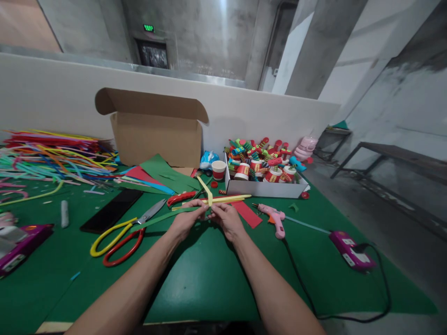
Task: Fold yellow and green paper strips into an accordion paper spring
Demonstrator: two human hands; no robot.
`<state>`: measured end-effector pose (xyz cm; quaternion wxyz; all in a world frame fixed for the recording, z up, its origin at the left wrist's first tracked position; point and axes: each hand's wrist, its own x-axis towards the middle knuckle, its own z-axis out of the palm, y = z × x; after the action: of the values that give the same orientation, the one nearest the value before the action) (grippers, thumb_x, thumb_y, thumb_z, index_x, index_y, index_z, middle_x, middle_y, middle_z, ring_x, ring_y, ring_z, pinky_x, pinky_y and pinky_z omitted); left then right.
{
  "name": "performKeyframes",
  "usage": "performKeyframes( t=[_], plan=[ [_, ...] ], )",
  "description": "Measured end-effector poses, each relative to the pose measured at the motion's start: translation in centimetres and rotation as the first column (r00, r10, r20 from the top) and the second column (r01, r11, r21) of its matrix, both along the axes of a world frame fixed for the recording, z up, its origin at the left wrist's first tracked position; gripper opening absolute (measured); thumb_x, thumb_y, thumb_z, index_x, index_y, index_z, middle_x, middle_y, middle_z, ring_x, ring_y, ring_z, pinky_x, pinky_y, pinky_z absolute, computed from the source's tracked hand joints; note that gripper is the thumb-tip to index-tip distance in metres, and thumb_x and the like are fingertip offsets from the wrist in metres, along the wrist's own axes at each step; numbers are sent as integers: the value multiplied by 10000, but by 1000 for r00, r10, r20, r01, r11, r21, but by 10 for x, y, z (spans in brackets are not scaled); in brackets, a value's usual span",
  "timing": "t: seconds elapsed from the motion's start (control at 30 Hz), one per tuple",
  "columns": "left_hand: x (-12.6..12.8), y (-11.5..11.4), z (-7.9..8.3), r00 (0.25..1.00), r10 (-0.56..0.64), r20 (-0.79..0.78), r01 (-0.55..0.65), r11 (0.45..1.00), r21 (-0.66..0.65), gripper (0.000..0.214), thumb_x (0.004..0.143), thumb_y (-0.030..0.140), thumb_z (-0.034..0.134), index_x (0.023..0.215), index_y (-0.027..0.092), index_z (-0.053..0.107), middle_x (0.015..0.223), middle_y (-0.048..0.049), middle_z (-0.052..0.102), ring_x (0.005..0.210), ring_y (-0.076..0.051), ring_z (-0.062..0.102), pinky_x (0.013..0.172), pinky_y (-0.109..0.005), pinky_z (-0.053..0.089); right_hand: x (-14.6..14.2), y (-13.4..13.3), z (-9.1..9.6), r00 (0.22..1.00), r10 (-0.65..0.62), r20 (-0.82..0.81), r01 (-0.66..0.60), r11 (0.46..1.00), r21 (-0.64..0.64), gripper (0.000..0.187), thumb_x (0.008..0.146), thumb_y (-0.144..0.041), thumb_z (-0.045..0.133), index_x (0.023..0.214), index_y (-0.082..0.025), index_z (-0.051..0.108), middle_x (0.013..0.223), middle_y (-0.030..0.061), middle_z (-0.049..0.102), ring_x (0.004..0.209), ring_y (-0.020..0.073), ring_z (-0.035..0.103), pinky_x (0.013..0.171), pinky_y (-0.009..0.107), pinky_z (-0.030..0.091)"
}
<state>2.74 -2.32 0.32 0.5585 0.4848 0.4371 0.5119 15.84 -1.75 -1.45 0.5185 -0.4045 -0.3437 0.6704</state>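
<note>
Both hands meet over the middle of the green table. My left hand (187, 217) and my right hand (226, 218) are closed, fingertips pinching the lower end of a folded yellow paper strip (210, 191) that sticks up between them. A long green paper strip (160, 217) runs from the left fingers toward large scissors (134, 228) with one yellow and one red handle. Behind the fingers lie more yellow strips (235, 199), a red-handled tool (181, 198) and a piece of red paper (247, 214). The exact fold at the fingertips is hidden.
A pink glue gun (274, 216) lies at right, its cord trailing by a purple power strip (351, 251). Behind stand a white box (267, 189) of small paper-cup figures, a paper cup (219, 170) and a cardboard box (157, 139). Pipe cleaners (52, 160) and a black phone (111, 211) lie left.
</note>
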Motion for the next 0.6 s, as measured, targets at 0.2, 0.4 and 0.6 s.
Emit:
performKeyframes(
  t=[0.2,0.4,0.6],
  plan=[
    [0,0,0,1000,8,-12,-8,1000,-5,302,589,416,712,545,169,545,492,26,477,482,-90,415,501,-225,330,-1,1,0,997,-53,50,51,998,41,275,512,-353,786,640,-150,651,529,-46,556,495,76,527,613,246,467],
    [0,1,-4,1000,14,-15,-14,1000,-17,292,589,403,710,541,169,540,481,30,473,480,-90,410,511,-228,331,1,1,3,997,-15,80,13,1000,23,296,497,-370,795,631,-146,656,519,-43,557,509,82,552,626,246,475],
    [-1,2,-6,999,25,-26,-25,1000,6,273,607,384,698,539,168,547,489,25,492,487,-91,429,526,-229,348,2,0,2,998,12,66,-12,1000,7,300,489,-365,801,631,-143,659,529,-48,551,500,67,526,646,255,490]
  ],
)
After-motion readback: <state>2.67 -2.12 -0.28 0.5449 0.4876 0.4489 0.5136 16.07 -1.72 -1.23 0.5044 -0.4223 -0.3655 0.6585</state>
